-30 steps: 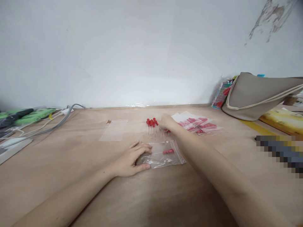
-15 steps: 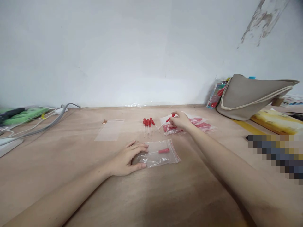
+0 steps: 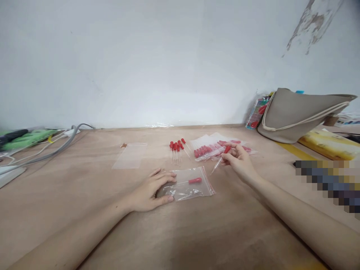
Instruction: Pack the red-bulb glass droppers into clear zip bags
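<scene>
My left hand lies flat on the wooden table, fingers spread on the left end of a clear zip bag that holds one red-bulbed glass dropper. To the right of the bag, my right hand pinches another red-bulbed dropper just above the table, its glass tip slanting down to the left. A loose cluster of several red-bulbed droppers lies beyond the bag. Filled bags of droppers are stacked behind my right hand.
An empty clear bag lies at the left centre. Grey cables and green packets sit at the far left. A beige bag and a yellow package stand at the right by the white wall.
My right hand picked a dropper from near the loose cluster and drew it back to the right and toward me. My left hand stayed on the zip bag.
</scene>
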Available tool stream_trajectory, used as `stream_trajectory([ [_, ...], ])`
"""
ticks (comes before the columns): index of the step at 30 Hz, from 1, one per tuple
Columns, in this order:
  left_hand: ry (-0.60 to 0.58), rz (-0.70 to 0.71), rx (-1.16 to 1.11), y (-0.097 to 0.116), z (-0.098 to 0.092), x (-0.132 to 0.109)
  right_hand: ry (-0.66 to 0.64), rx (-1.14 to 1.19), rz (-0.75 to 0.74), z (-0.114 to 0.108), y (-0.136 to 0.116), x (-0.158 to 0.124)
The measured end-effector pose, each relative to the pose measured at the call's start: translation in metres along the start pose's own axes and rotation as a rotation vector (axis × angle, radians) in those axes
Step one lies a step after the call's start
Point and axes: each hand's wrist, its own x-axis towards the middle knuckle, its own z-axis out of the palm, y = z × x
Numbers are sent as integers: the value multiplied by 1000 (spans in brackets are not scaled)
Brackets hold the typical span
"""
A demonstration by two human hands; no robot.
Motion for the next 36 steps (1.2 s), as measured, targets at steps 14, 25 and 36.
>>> stream_trajectory([
  [14,16,6,14,0,1,0,-68,204,230,21,22,-30],
  [25,19,19,16,-2,2,-1,-215,112,250,19,22,-32],
  [36,14,14,22,-1,3,-1,-574,-476,34,9,17,-21],
])
